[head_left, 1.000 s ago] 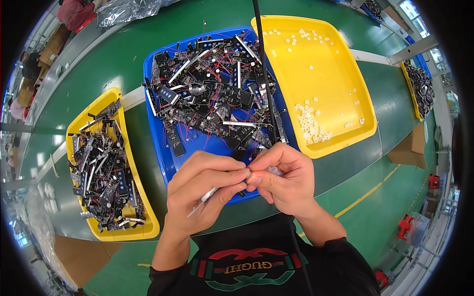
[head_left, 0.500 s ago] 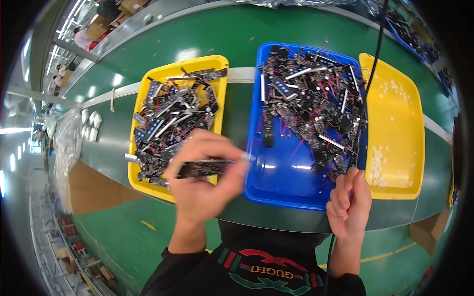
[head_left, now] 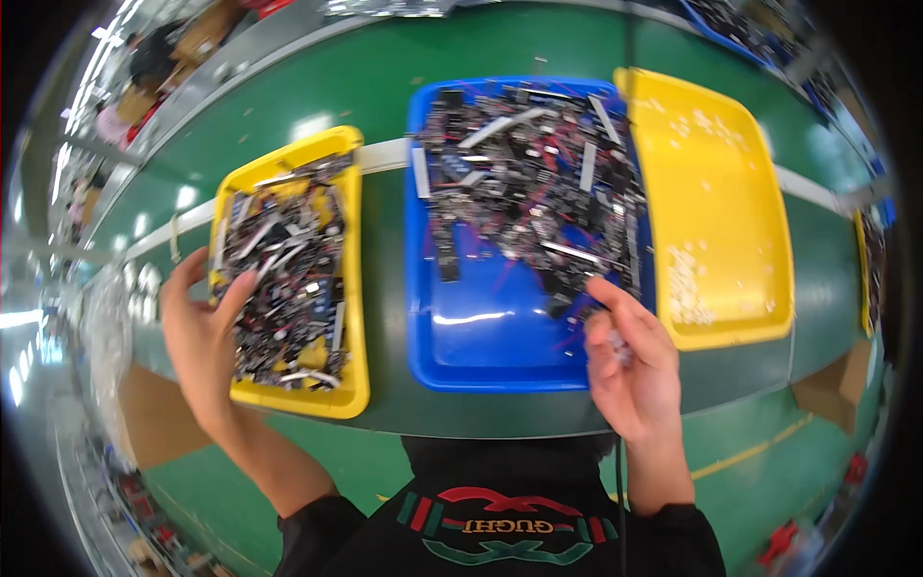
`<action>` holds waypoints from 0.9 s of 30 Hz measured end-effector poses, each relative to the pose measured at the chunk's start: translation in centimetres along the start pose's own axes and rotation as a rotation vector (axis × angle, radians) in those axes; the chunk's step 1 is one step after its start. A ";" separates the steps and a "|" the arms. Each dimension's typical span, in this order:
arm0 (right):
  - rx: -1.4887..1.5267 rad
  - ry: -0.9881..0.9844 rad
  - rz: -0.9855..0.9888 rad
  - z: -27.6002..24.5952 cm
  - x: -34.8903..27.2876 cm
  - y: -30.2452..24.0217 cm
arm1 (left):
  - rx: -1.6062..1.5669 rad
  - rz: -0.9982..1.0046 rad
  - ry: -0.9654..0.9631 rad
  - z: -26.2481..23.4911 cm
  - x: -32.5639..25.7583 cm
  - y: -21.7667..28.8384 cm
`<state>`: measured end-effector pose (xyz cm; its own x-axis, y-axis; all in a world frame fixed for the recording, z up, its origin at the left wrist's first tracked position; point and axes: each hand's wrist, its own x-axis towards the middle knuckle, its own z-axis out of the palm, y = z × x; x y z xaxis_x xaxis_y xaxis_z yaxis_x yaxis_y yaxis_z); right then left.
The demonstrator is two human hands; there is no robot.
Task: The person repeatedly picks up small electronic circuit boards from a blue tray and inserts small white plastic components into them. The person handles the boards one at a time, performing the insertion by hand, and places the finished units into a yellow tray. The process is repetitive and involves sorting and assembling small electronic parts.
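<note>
Green table (head_left: 385, 106) carries three trays. Left hand (head_left: 204, 332), fingers spread, rests on dark parts in the left yellow tray (head_left: 348, 288). Right hand (head_left: 630, 361), loosely curled, pinches something small and blurred at the blue tray's (head_left: 500, 351) near right corner.

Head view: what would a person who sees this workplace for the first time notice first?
Three bright trays lie side by side on the green table: a blue tray in the middle heaped with dark small parts, a yellow tray on the left also full of them, and a yellow tray on the right with only small white pieces. The left hand is open over the left tray's edge, and the right hand is at the blue tray's near right corner.
</note>
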<state>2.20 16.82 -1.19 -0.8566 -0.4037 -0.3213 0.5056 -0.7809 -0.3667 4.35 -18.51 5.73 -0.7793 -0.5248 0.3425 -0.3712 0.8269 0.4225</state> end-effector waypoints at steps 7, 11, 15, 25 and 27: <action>0.023 0.061 0.039 1.1 0.2 -0.4 | -0.183 0.348 0.017 2.6 -5.8 9.0; -0.056 0.099 -0.033 0.9 -0.5 -0.8 | -0.222 0.644 -0.445 6.7 -7.6 12.8; -0.049 -0.035 -0.077 -0.5 -1.5 -1.6 | -0.114 0.890 -0.450 9.2 -7.3 14.1; 0.076 0.009 -0.057 -0.3 -1.9 -1.6 | -0.056 0.917 -0.406 10.7 -6.9 13.8; 0.042 -0.006 -0.051 -0.2 -1.9 -1.6 | -0.095 0.883 -0.383 10.1 -6.6 13.7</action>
<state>3.00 18.94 -0.17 -0.8819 -0.3657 -0.2975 0.4565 -0.8199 -0.3456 -0.66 -1.65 0.78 -0.8761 0.3932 0.2789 0.4562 0.8632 0.2160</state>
